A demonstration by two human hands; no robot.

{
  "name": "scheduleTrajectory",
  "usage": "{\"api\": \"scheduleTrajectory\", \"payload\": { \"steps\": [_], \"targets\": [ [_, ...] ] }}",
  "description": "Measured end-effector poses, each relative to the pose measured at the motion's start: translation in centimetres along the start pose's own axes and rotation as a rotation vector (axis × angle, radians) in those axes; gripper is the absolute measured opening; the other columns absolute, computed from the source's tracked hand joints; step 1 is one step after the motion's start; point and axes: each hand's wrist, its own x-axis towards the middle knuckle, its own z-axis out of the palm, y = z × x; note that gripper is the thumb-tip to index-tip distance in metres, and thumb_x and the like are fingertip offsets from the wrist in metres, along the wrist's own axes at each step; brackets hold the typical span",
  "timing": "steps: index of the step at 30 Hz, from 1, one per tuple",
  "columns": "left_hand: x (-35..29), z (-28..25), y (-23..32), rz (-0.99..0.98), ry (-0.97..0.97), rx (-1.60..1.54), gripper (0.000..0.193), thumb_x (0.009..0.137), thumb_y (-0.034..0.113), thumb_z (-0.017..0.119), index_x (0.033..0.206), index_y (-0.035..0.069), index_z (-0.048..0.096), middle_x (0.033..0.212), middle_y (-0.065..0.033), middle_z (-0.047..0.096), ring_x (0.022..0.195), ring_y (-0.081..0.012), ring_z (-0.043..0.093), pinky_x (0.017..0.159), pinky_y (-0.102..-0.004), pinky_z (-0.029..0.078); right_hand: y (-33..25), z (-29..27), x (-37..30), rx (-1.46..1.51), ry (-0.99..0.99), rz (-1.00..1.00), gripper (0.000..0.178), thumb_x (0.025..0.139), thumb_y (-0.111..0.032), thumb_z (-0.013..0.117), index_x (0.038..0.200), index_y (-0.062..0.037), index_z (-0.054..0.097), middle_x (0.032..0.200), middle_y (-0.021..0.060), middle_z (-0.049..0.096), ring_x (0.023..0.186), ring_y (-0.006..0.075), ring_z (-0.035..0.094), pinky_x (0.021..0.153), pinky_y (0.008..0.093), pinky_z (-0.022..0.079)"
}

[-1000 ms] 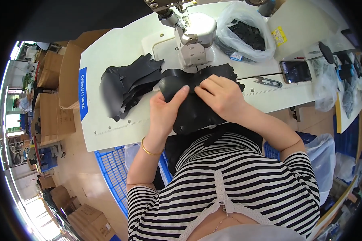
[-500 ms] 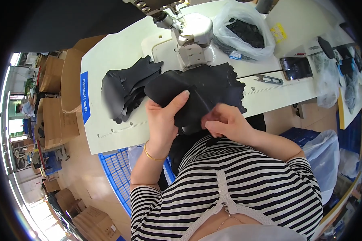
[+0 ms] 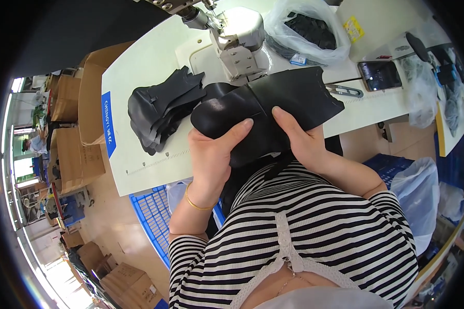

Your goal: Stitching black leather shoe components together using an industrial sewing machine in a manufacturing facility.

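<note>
Both my hands hold a black leather piece [image 3: 288, 92] with a seam across it, in front of the sewing machine [image 3: 239, 44]. On its left part, my left hand [image 3: 214, 152] is closed, thumb on top and fingers hidden underneath. My right hand [image 3: 301, 139] grips the near edge right of the seam, its thumb lying on the surface. The far right end of the piece is cut jagged. Left of my hands, a pile of similar black leather pieces [image 3: 157, 110] lies on the white table [image 3: 139, 177].
Behind, at the right, stands a clear plastic bag [image 3: 273, 31] of black pieces. Thread snips [image 3: 348, 91] and a phone [image 3: 380, 75] lie to the right. A blue basket [image 3: 152, 221] is below the table's front edge, and cardboard boxes [image 3: 77, 159] stand at the left.
My right hand has moved up from the piece's near edge and now grips it with the thumb on top. The right part of the piece has been spread flat and raised.
</note>
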Motion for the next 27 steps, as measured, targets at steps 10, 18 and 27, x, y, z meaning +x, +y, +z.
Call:
{"api": "scheduleTrajectory", "payload": {
  "steps": [10,18,27],
  "targets": [
    [0.1,0.6,-0.5,0.064,-0.010,0.010,0.029,0.075,-0.005,0.072,0.103,-0.002,0.062,0.097,-0.0073,0.066,0.085,-0.0135,0.063,0.079,-0.0265,0.052,-0.3,0.1,-0.1,-0.022,0.016,0.011,0.023,0.086,0.000,0.063,0.108,0.0010,0.059,0.099,0.0031,0.063,0.087,0.0092,0.058,0.077,0.0236,0.049],
    [0.4,1.3,-0.2,-0.057,-0.010,-0.159,0.028,0.075,-0.006,0.071,0.101,-0.001,0.063,0.094,-0.0073,0.067,0.084,-0.0131,0.064,0.076,-0.0262,0.052,-0.1,-0.1,-0.2,-0.126,0.029,-0.097,0.022,0.085,0.001,0.063,0.107,0.0018,0.059,0.096,0.0032,0.063,0.083,0.0095,0.058,0.075,0.0236,0.048],
    [0.5,1.7,-0.5,0.078,-0.009,-0.002,0.028,0.073,-0.009,0.070,0.099,-0.001,0.064,0.092,-0.0065,0.067,0.080,-0.0129,0.064,0.074,-0.0260,0.053,0.0,-0.1,-0.5,-0.073,0.078,-0.053,0.016,0.088,-0.001,0.058,0.104,0.0007,0.060,0.092,0.0007,0.062,0.080,0.0064,0.055,0.070,0.0215,0.046]
  ]
}}
